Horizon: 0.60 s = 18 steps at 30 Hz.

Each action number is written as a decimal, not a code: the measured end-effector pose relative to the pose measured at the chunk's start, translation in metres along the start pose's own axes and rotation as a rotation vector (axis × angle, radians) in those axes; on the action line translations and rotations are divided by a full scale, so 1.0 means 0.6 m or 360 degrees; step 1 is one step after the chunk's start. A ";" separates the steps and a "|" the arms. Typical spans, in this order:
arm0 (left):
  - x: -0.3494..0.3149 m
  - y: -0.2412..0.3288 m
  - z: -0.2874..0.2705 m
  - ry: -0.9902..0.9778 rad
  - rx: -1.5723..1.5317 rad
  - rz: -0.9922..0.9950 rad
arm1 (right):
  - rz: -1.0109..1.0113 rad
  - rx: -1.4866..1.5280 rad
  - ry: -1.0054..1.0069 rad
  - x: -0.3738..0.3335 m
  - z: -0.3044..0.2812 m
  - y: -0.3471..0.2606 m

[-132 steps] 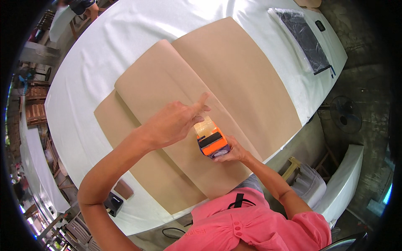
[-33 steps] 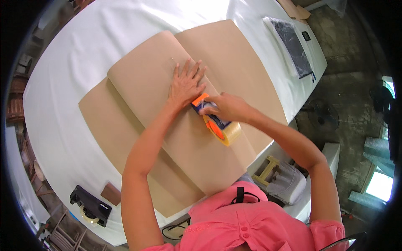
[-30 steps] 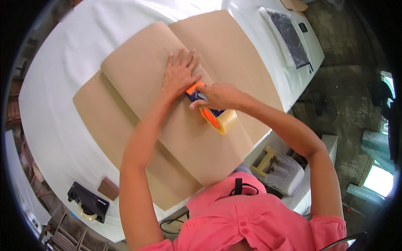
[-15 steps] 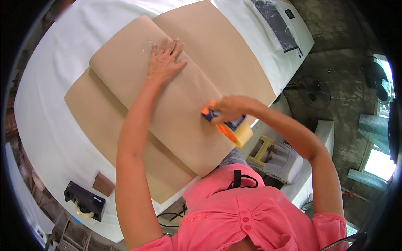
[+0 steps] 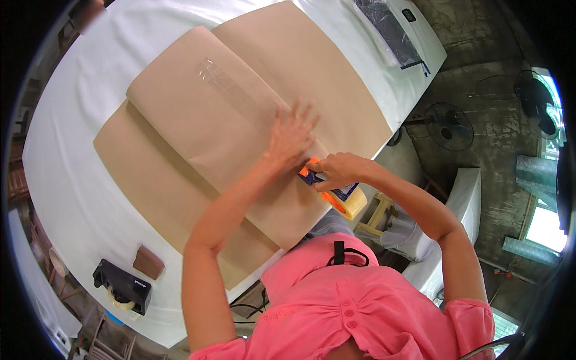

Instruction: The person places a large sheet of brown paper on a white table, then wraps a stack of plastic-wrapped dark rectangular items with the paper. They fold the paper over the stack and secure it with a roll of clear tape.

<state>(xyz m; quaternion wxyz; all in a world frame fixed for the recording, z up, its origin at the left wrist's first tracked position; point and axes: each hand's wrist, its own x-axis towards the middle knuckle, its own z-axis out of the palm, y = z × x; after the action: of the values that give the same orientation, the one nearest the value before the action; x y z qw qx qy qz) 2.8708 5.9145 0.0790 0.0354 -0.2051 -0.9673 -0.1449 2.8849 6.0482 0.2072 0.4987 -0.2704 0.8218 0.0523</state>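
Observation:
A large sheet of brown kraft paper (image 5: 162, 99) lies folded in overlapping layers on the white-covered table. A strip of clear tape (image 5: 225, 89) runs down its upper layer toward my hands. My left hand (image 5: 289, 135) presses on the paper near the fold edge, fingers spread and slightly blurred. Just to its right, my right hand (image 5: 339, 170) grips an orange and blue tape dispenser (image 5: 343, 191) with a thick yellowish roll. The dispenser's orange front end is down at the paper, beside my left wrist.
At the lower left of the white table (image 5: 66, 180) are a black desktop tape dispenser (image 5: 123, 287) and a small brown block (image 5: 148, 262). A plastic-wrapped dark item (image 5: 387, 30) lies at the far right corner. A stool (image 5: 378, 215), a plastic-covered seat (image 5: 405, 237) and a standing fan (image 5: 449, 126) are off to the right.
My left hand has slid down and right along the paper, uncovering the tape strip. My right hand with the dispenser has shifted slightly right and down, and the dispenser remains held.

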 end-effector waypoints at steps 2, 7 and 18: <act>-0.017 0.011 0.032 0.0139 -0.0123 0.0052 | -0.0051 -0.0040 0.0090 -0.002 0.010 0.000; -0.019 0.007 0.029 0.0134 -0.0220 0.0018 | -0.0019 -0.0070 0.0108 -0.025 0.015 -0.001; -0.014 0.013 0.022 0.0035 -0.0117 0.0059 | 0.0490 -0.0617 -0.1940 0.193 -0.011 -0.055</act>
<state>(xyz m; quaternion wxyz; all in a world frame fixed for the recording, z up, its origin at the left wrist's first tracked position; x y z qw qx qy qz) 2.8815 5.9220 0.0672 0.0411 -0.2226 -0.9569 -0.1819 2.8551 5.9722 0.1182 0.8040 -0.1566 0.3973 0.4139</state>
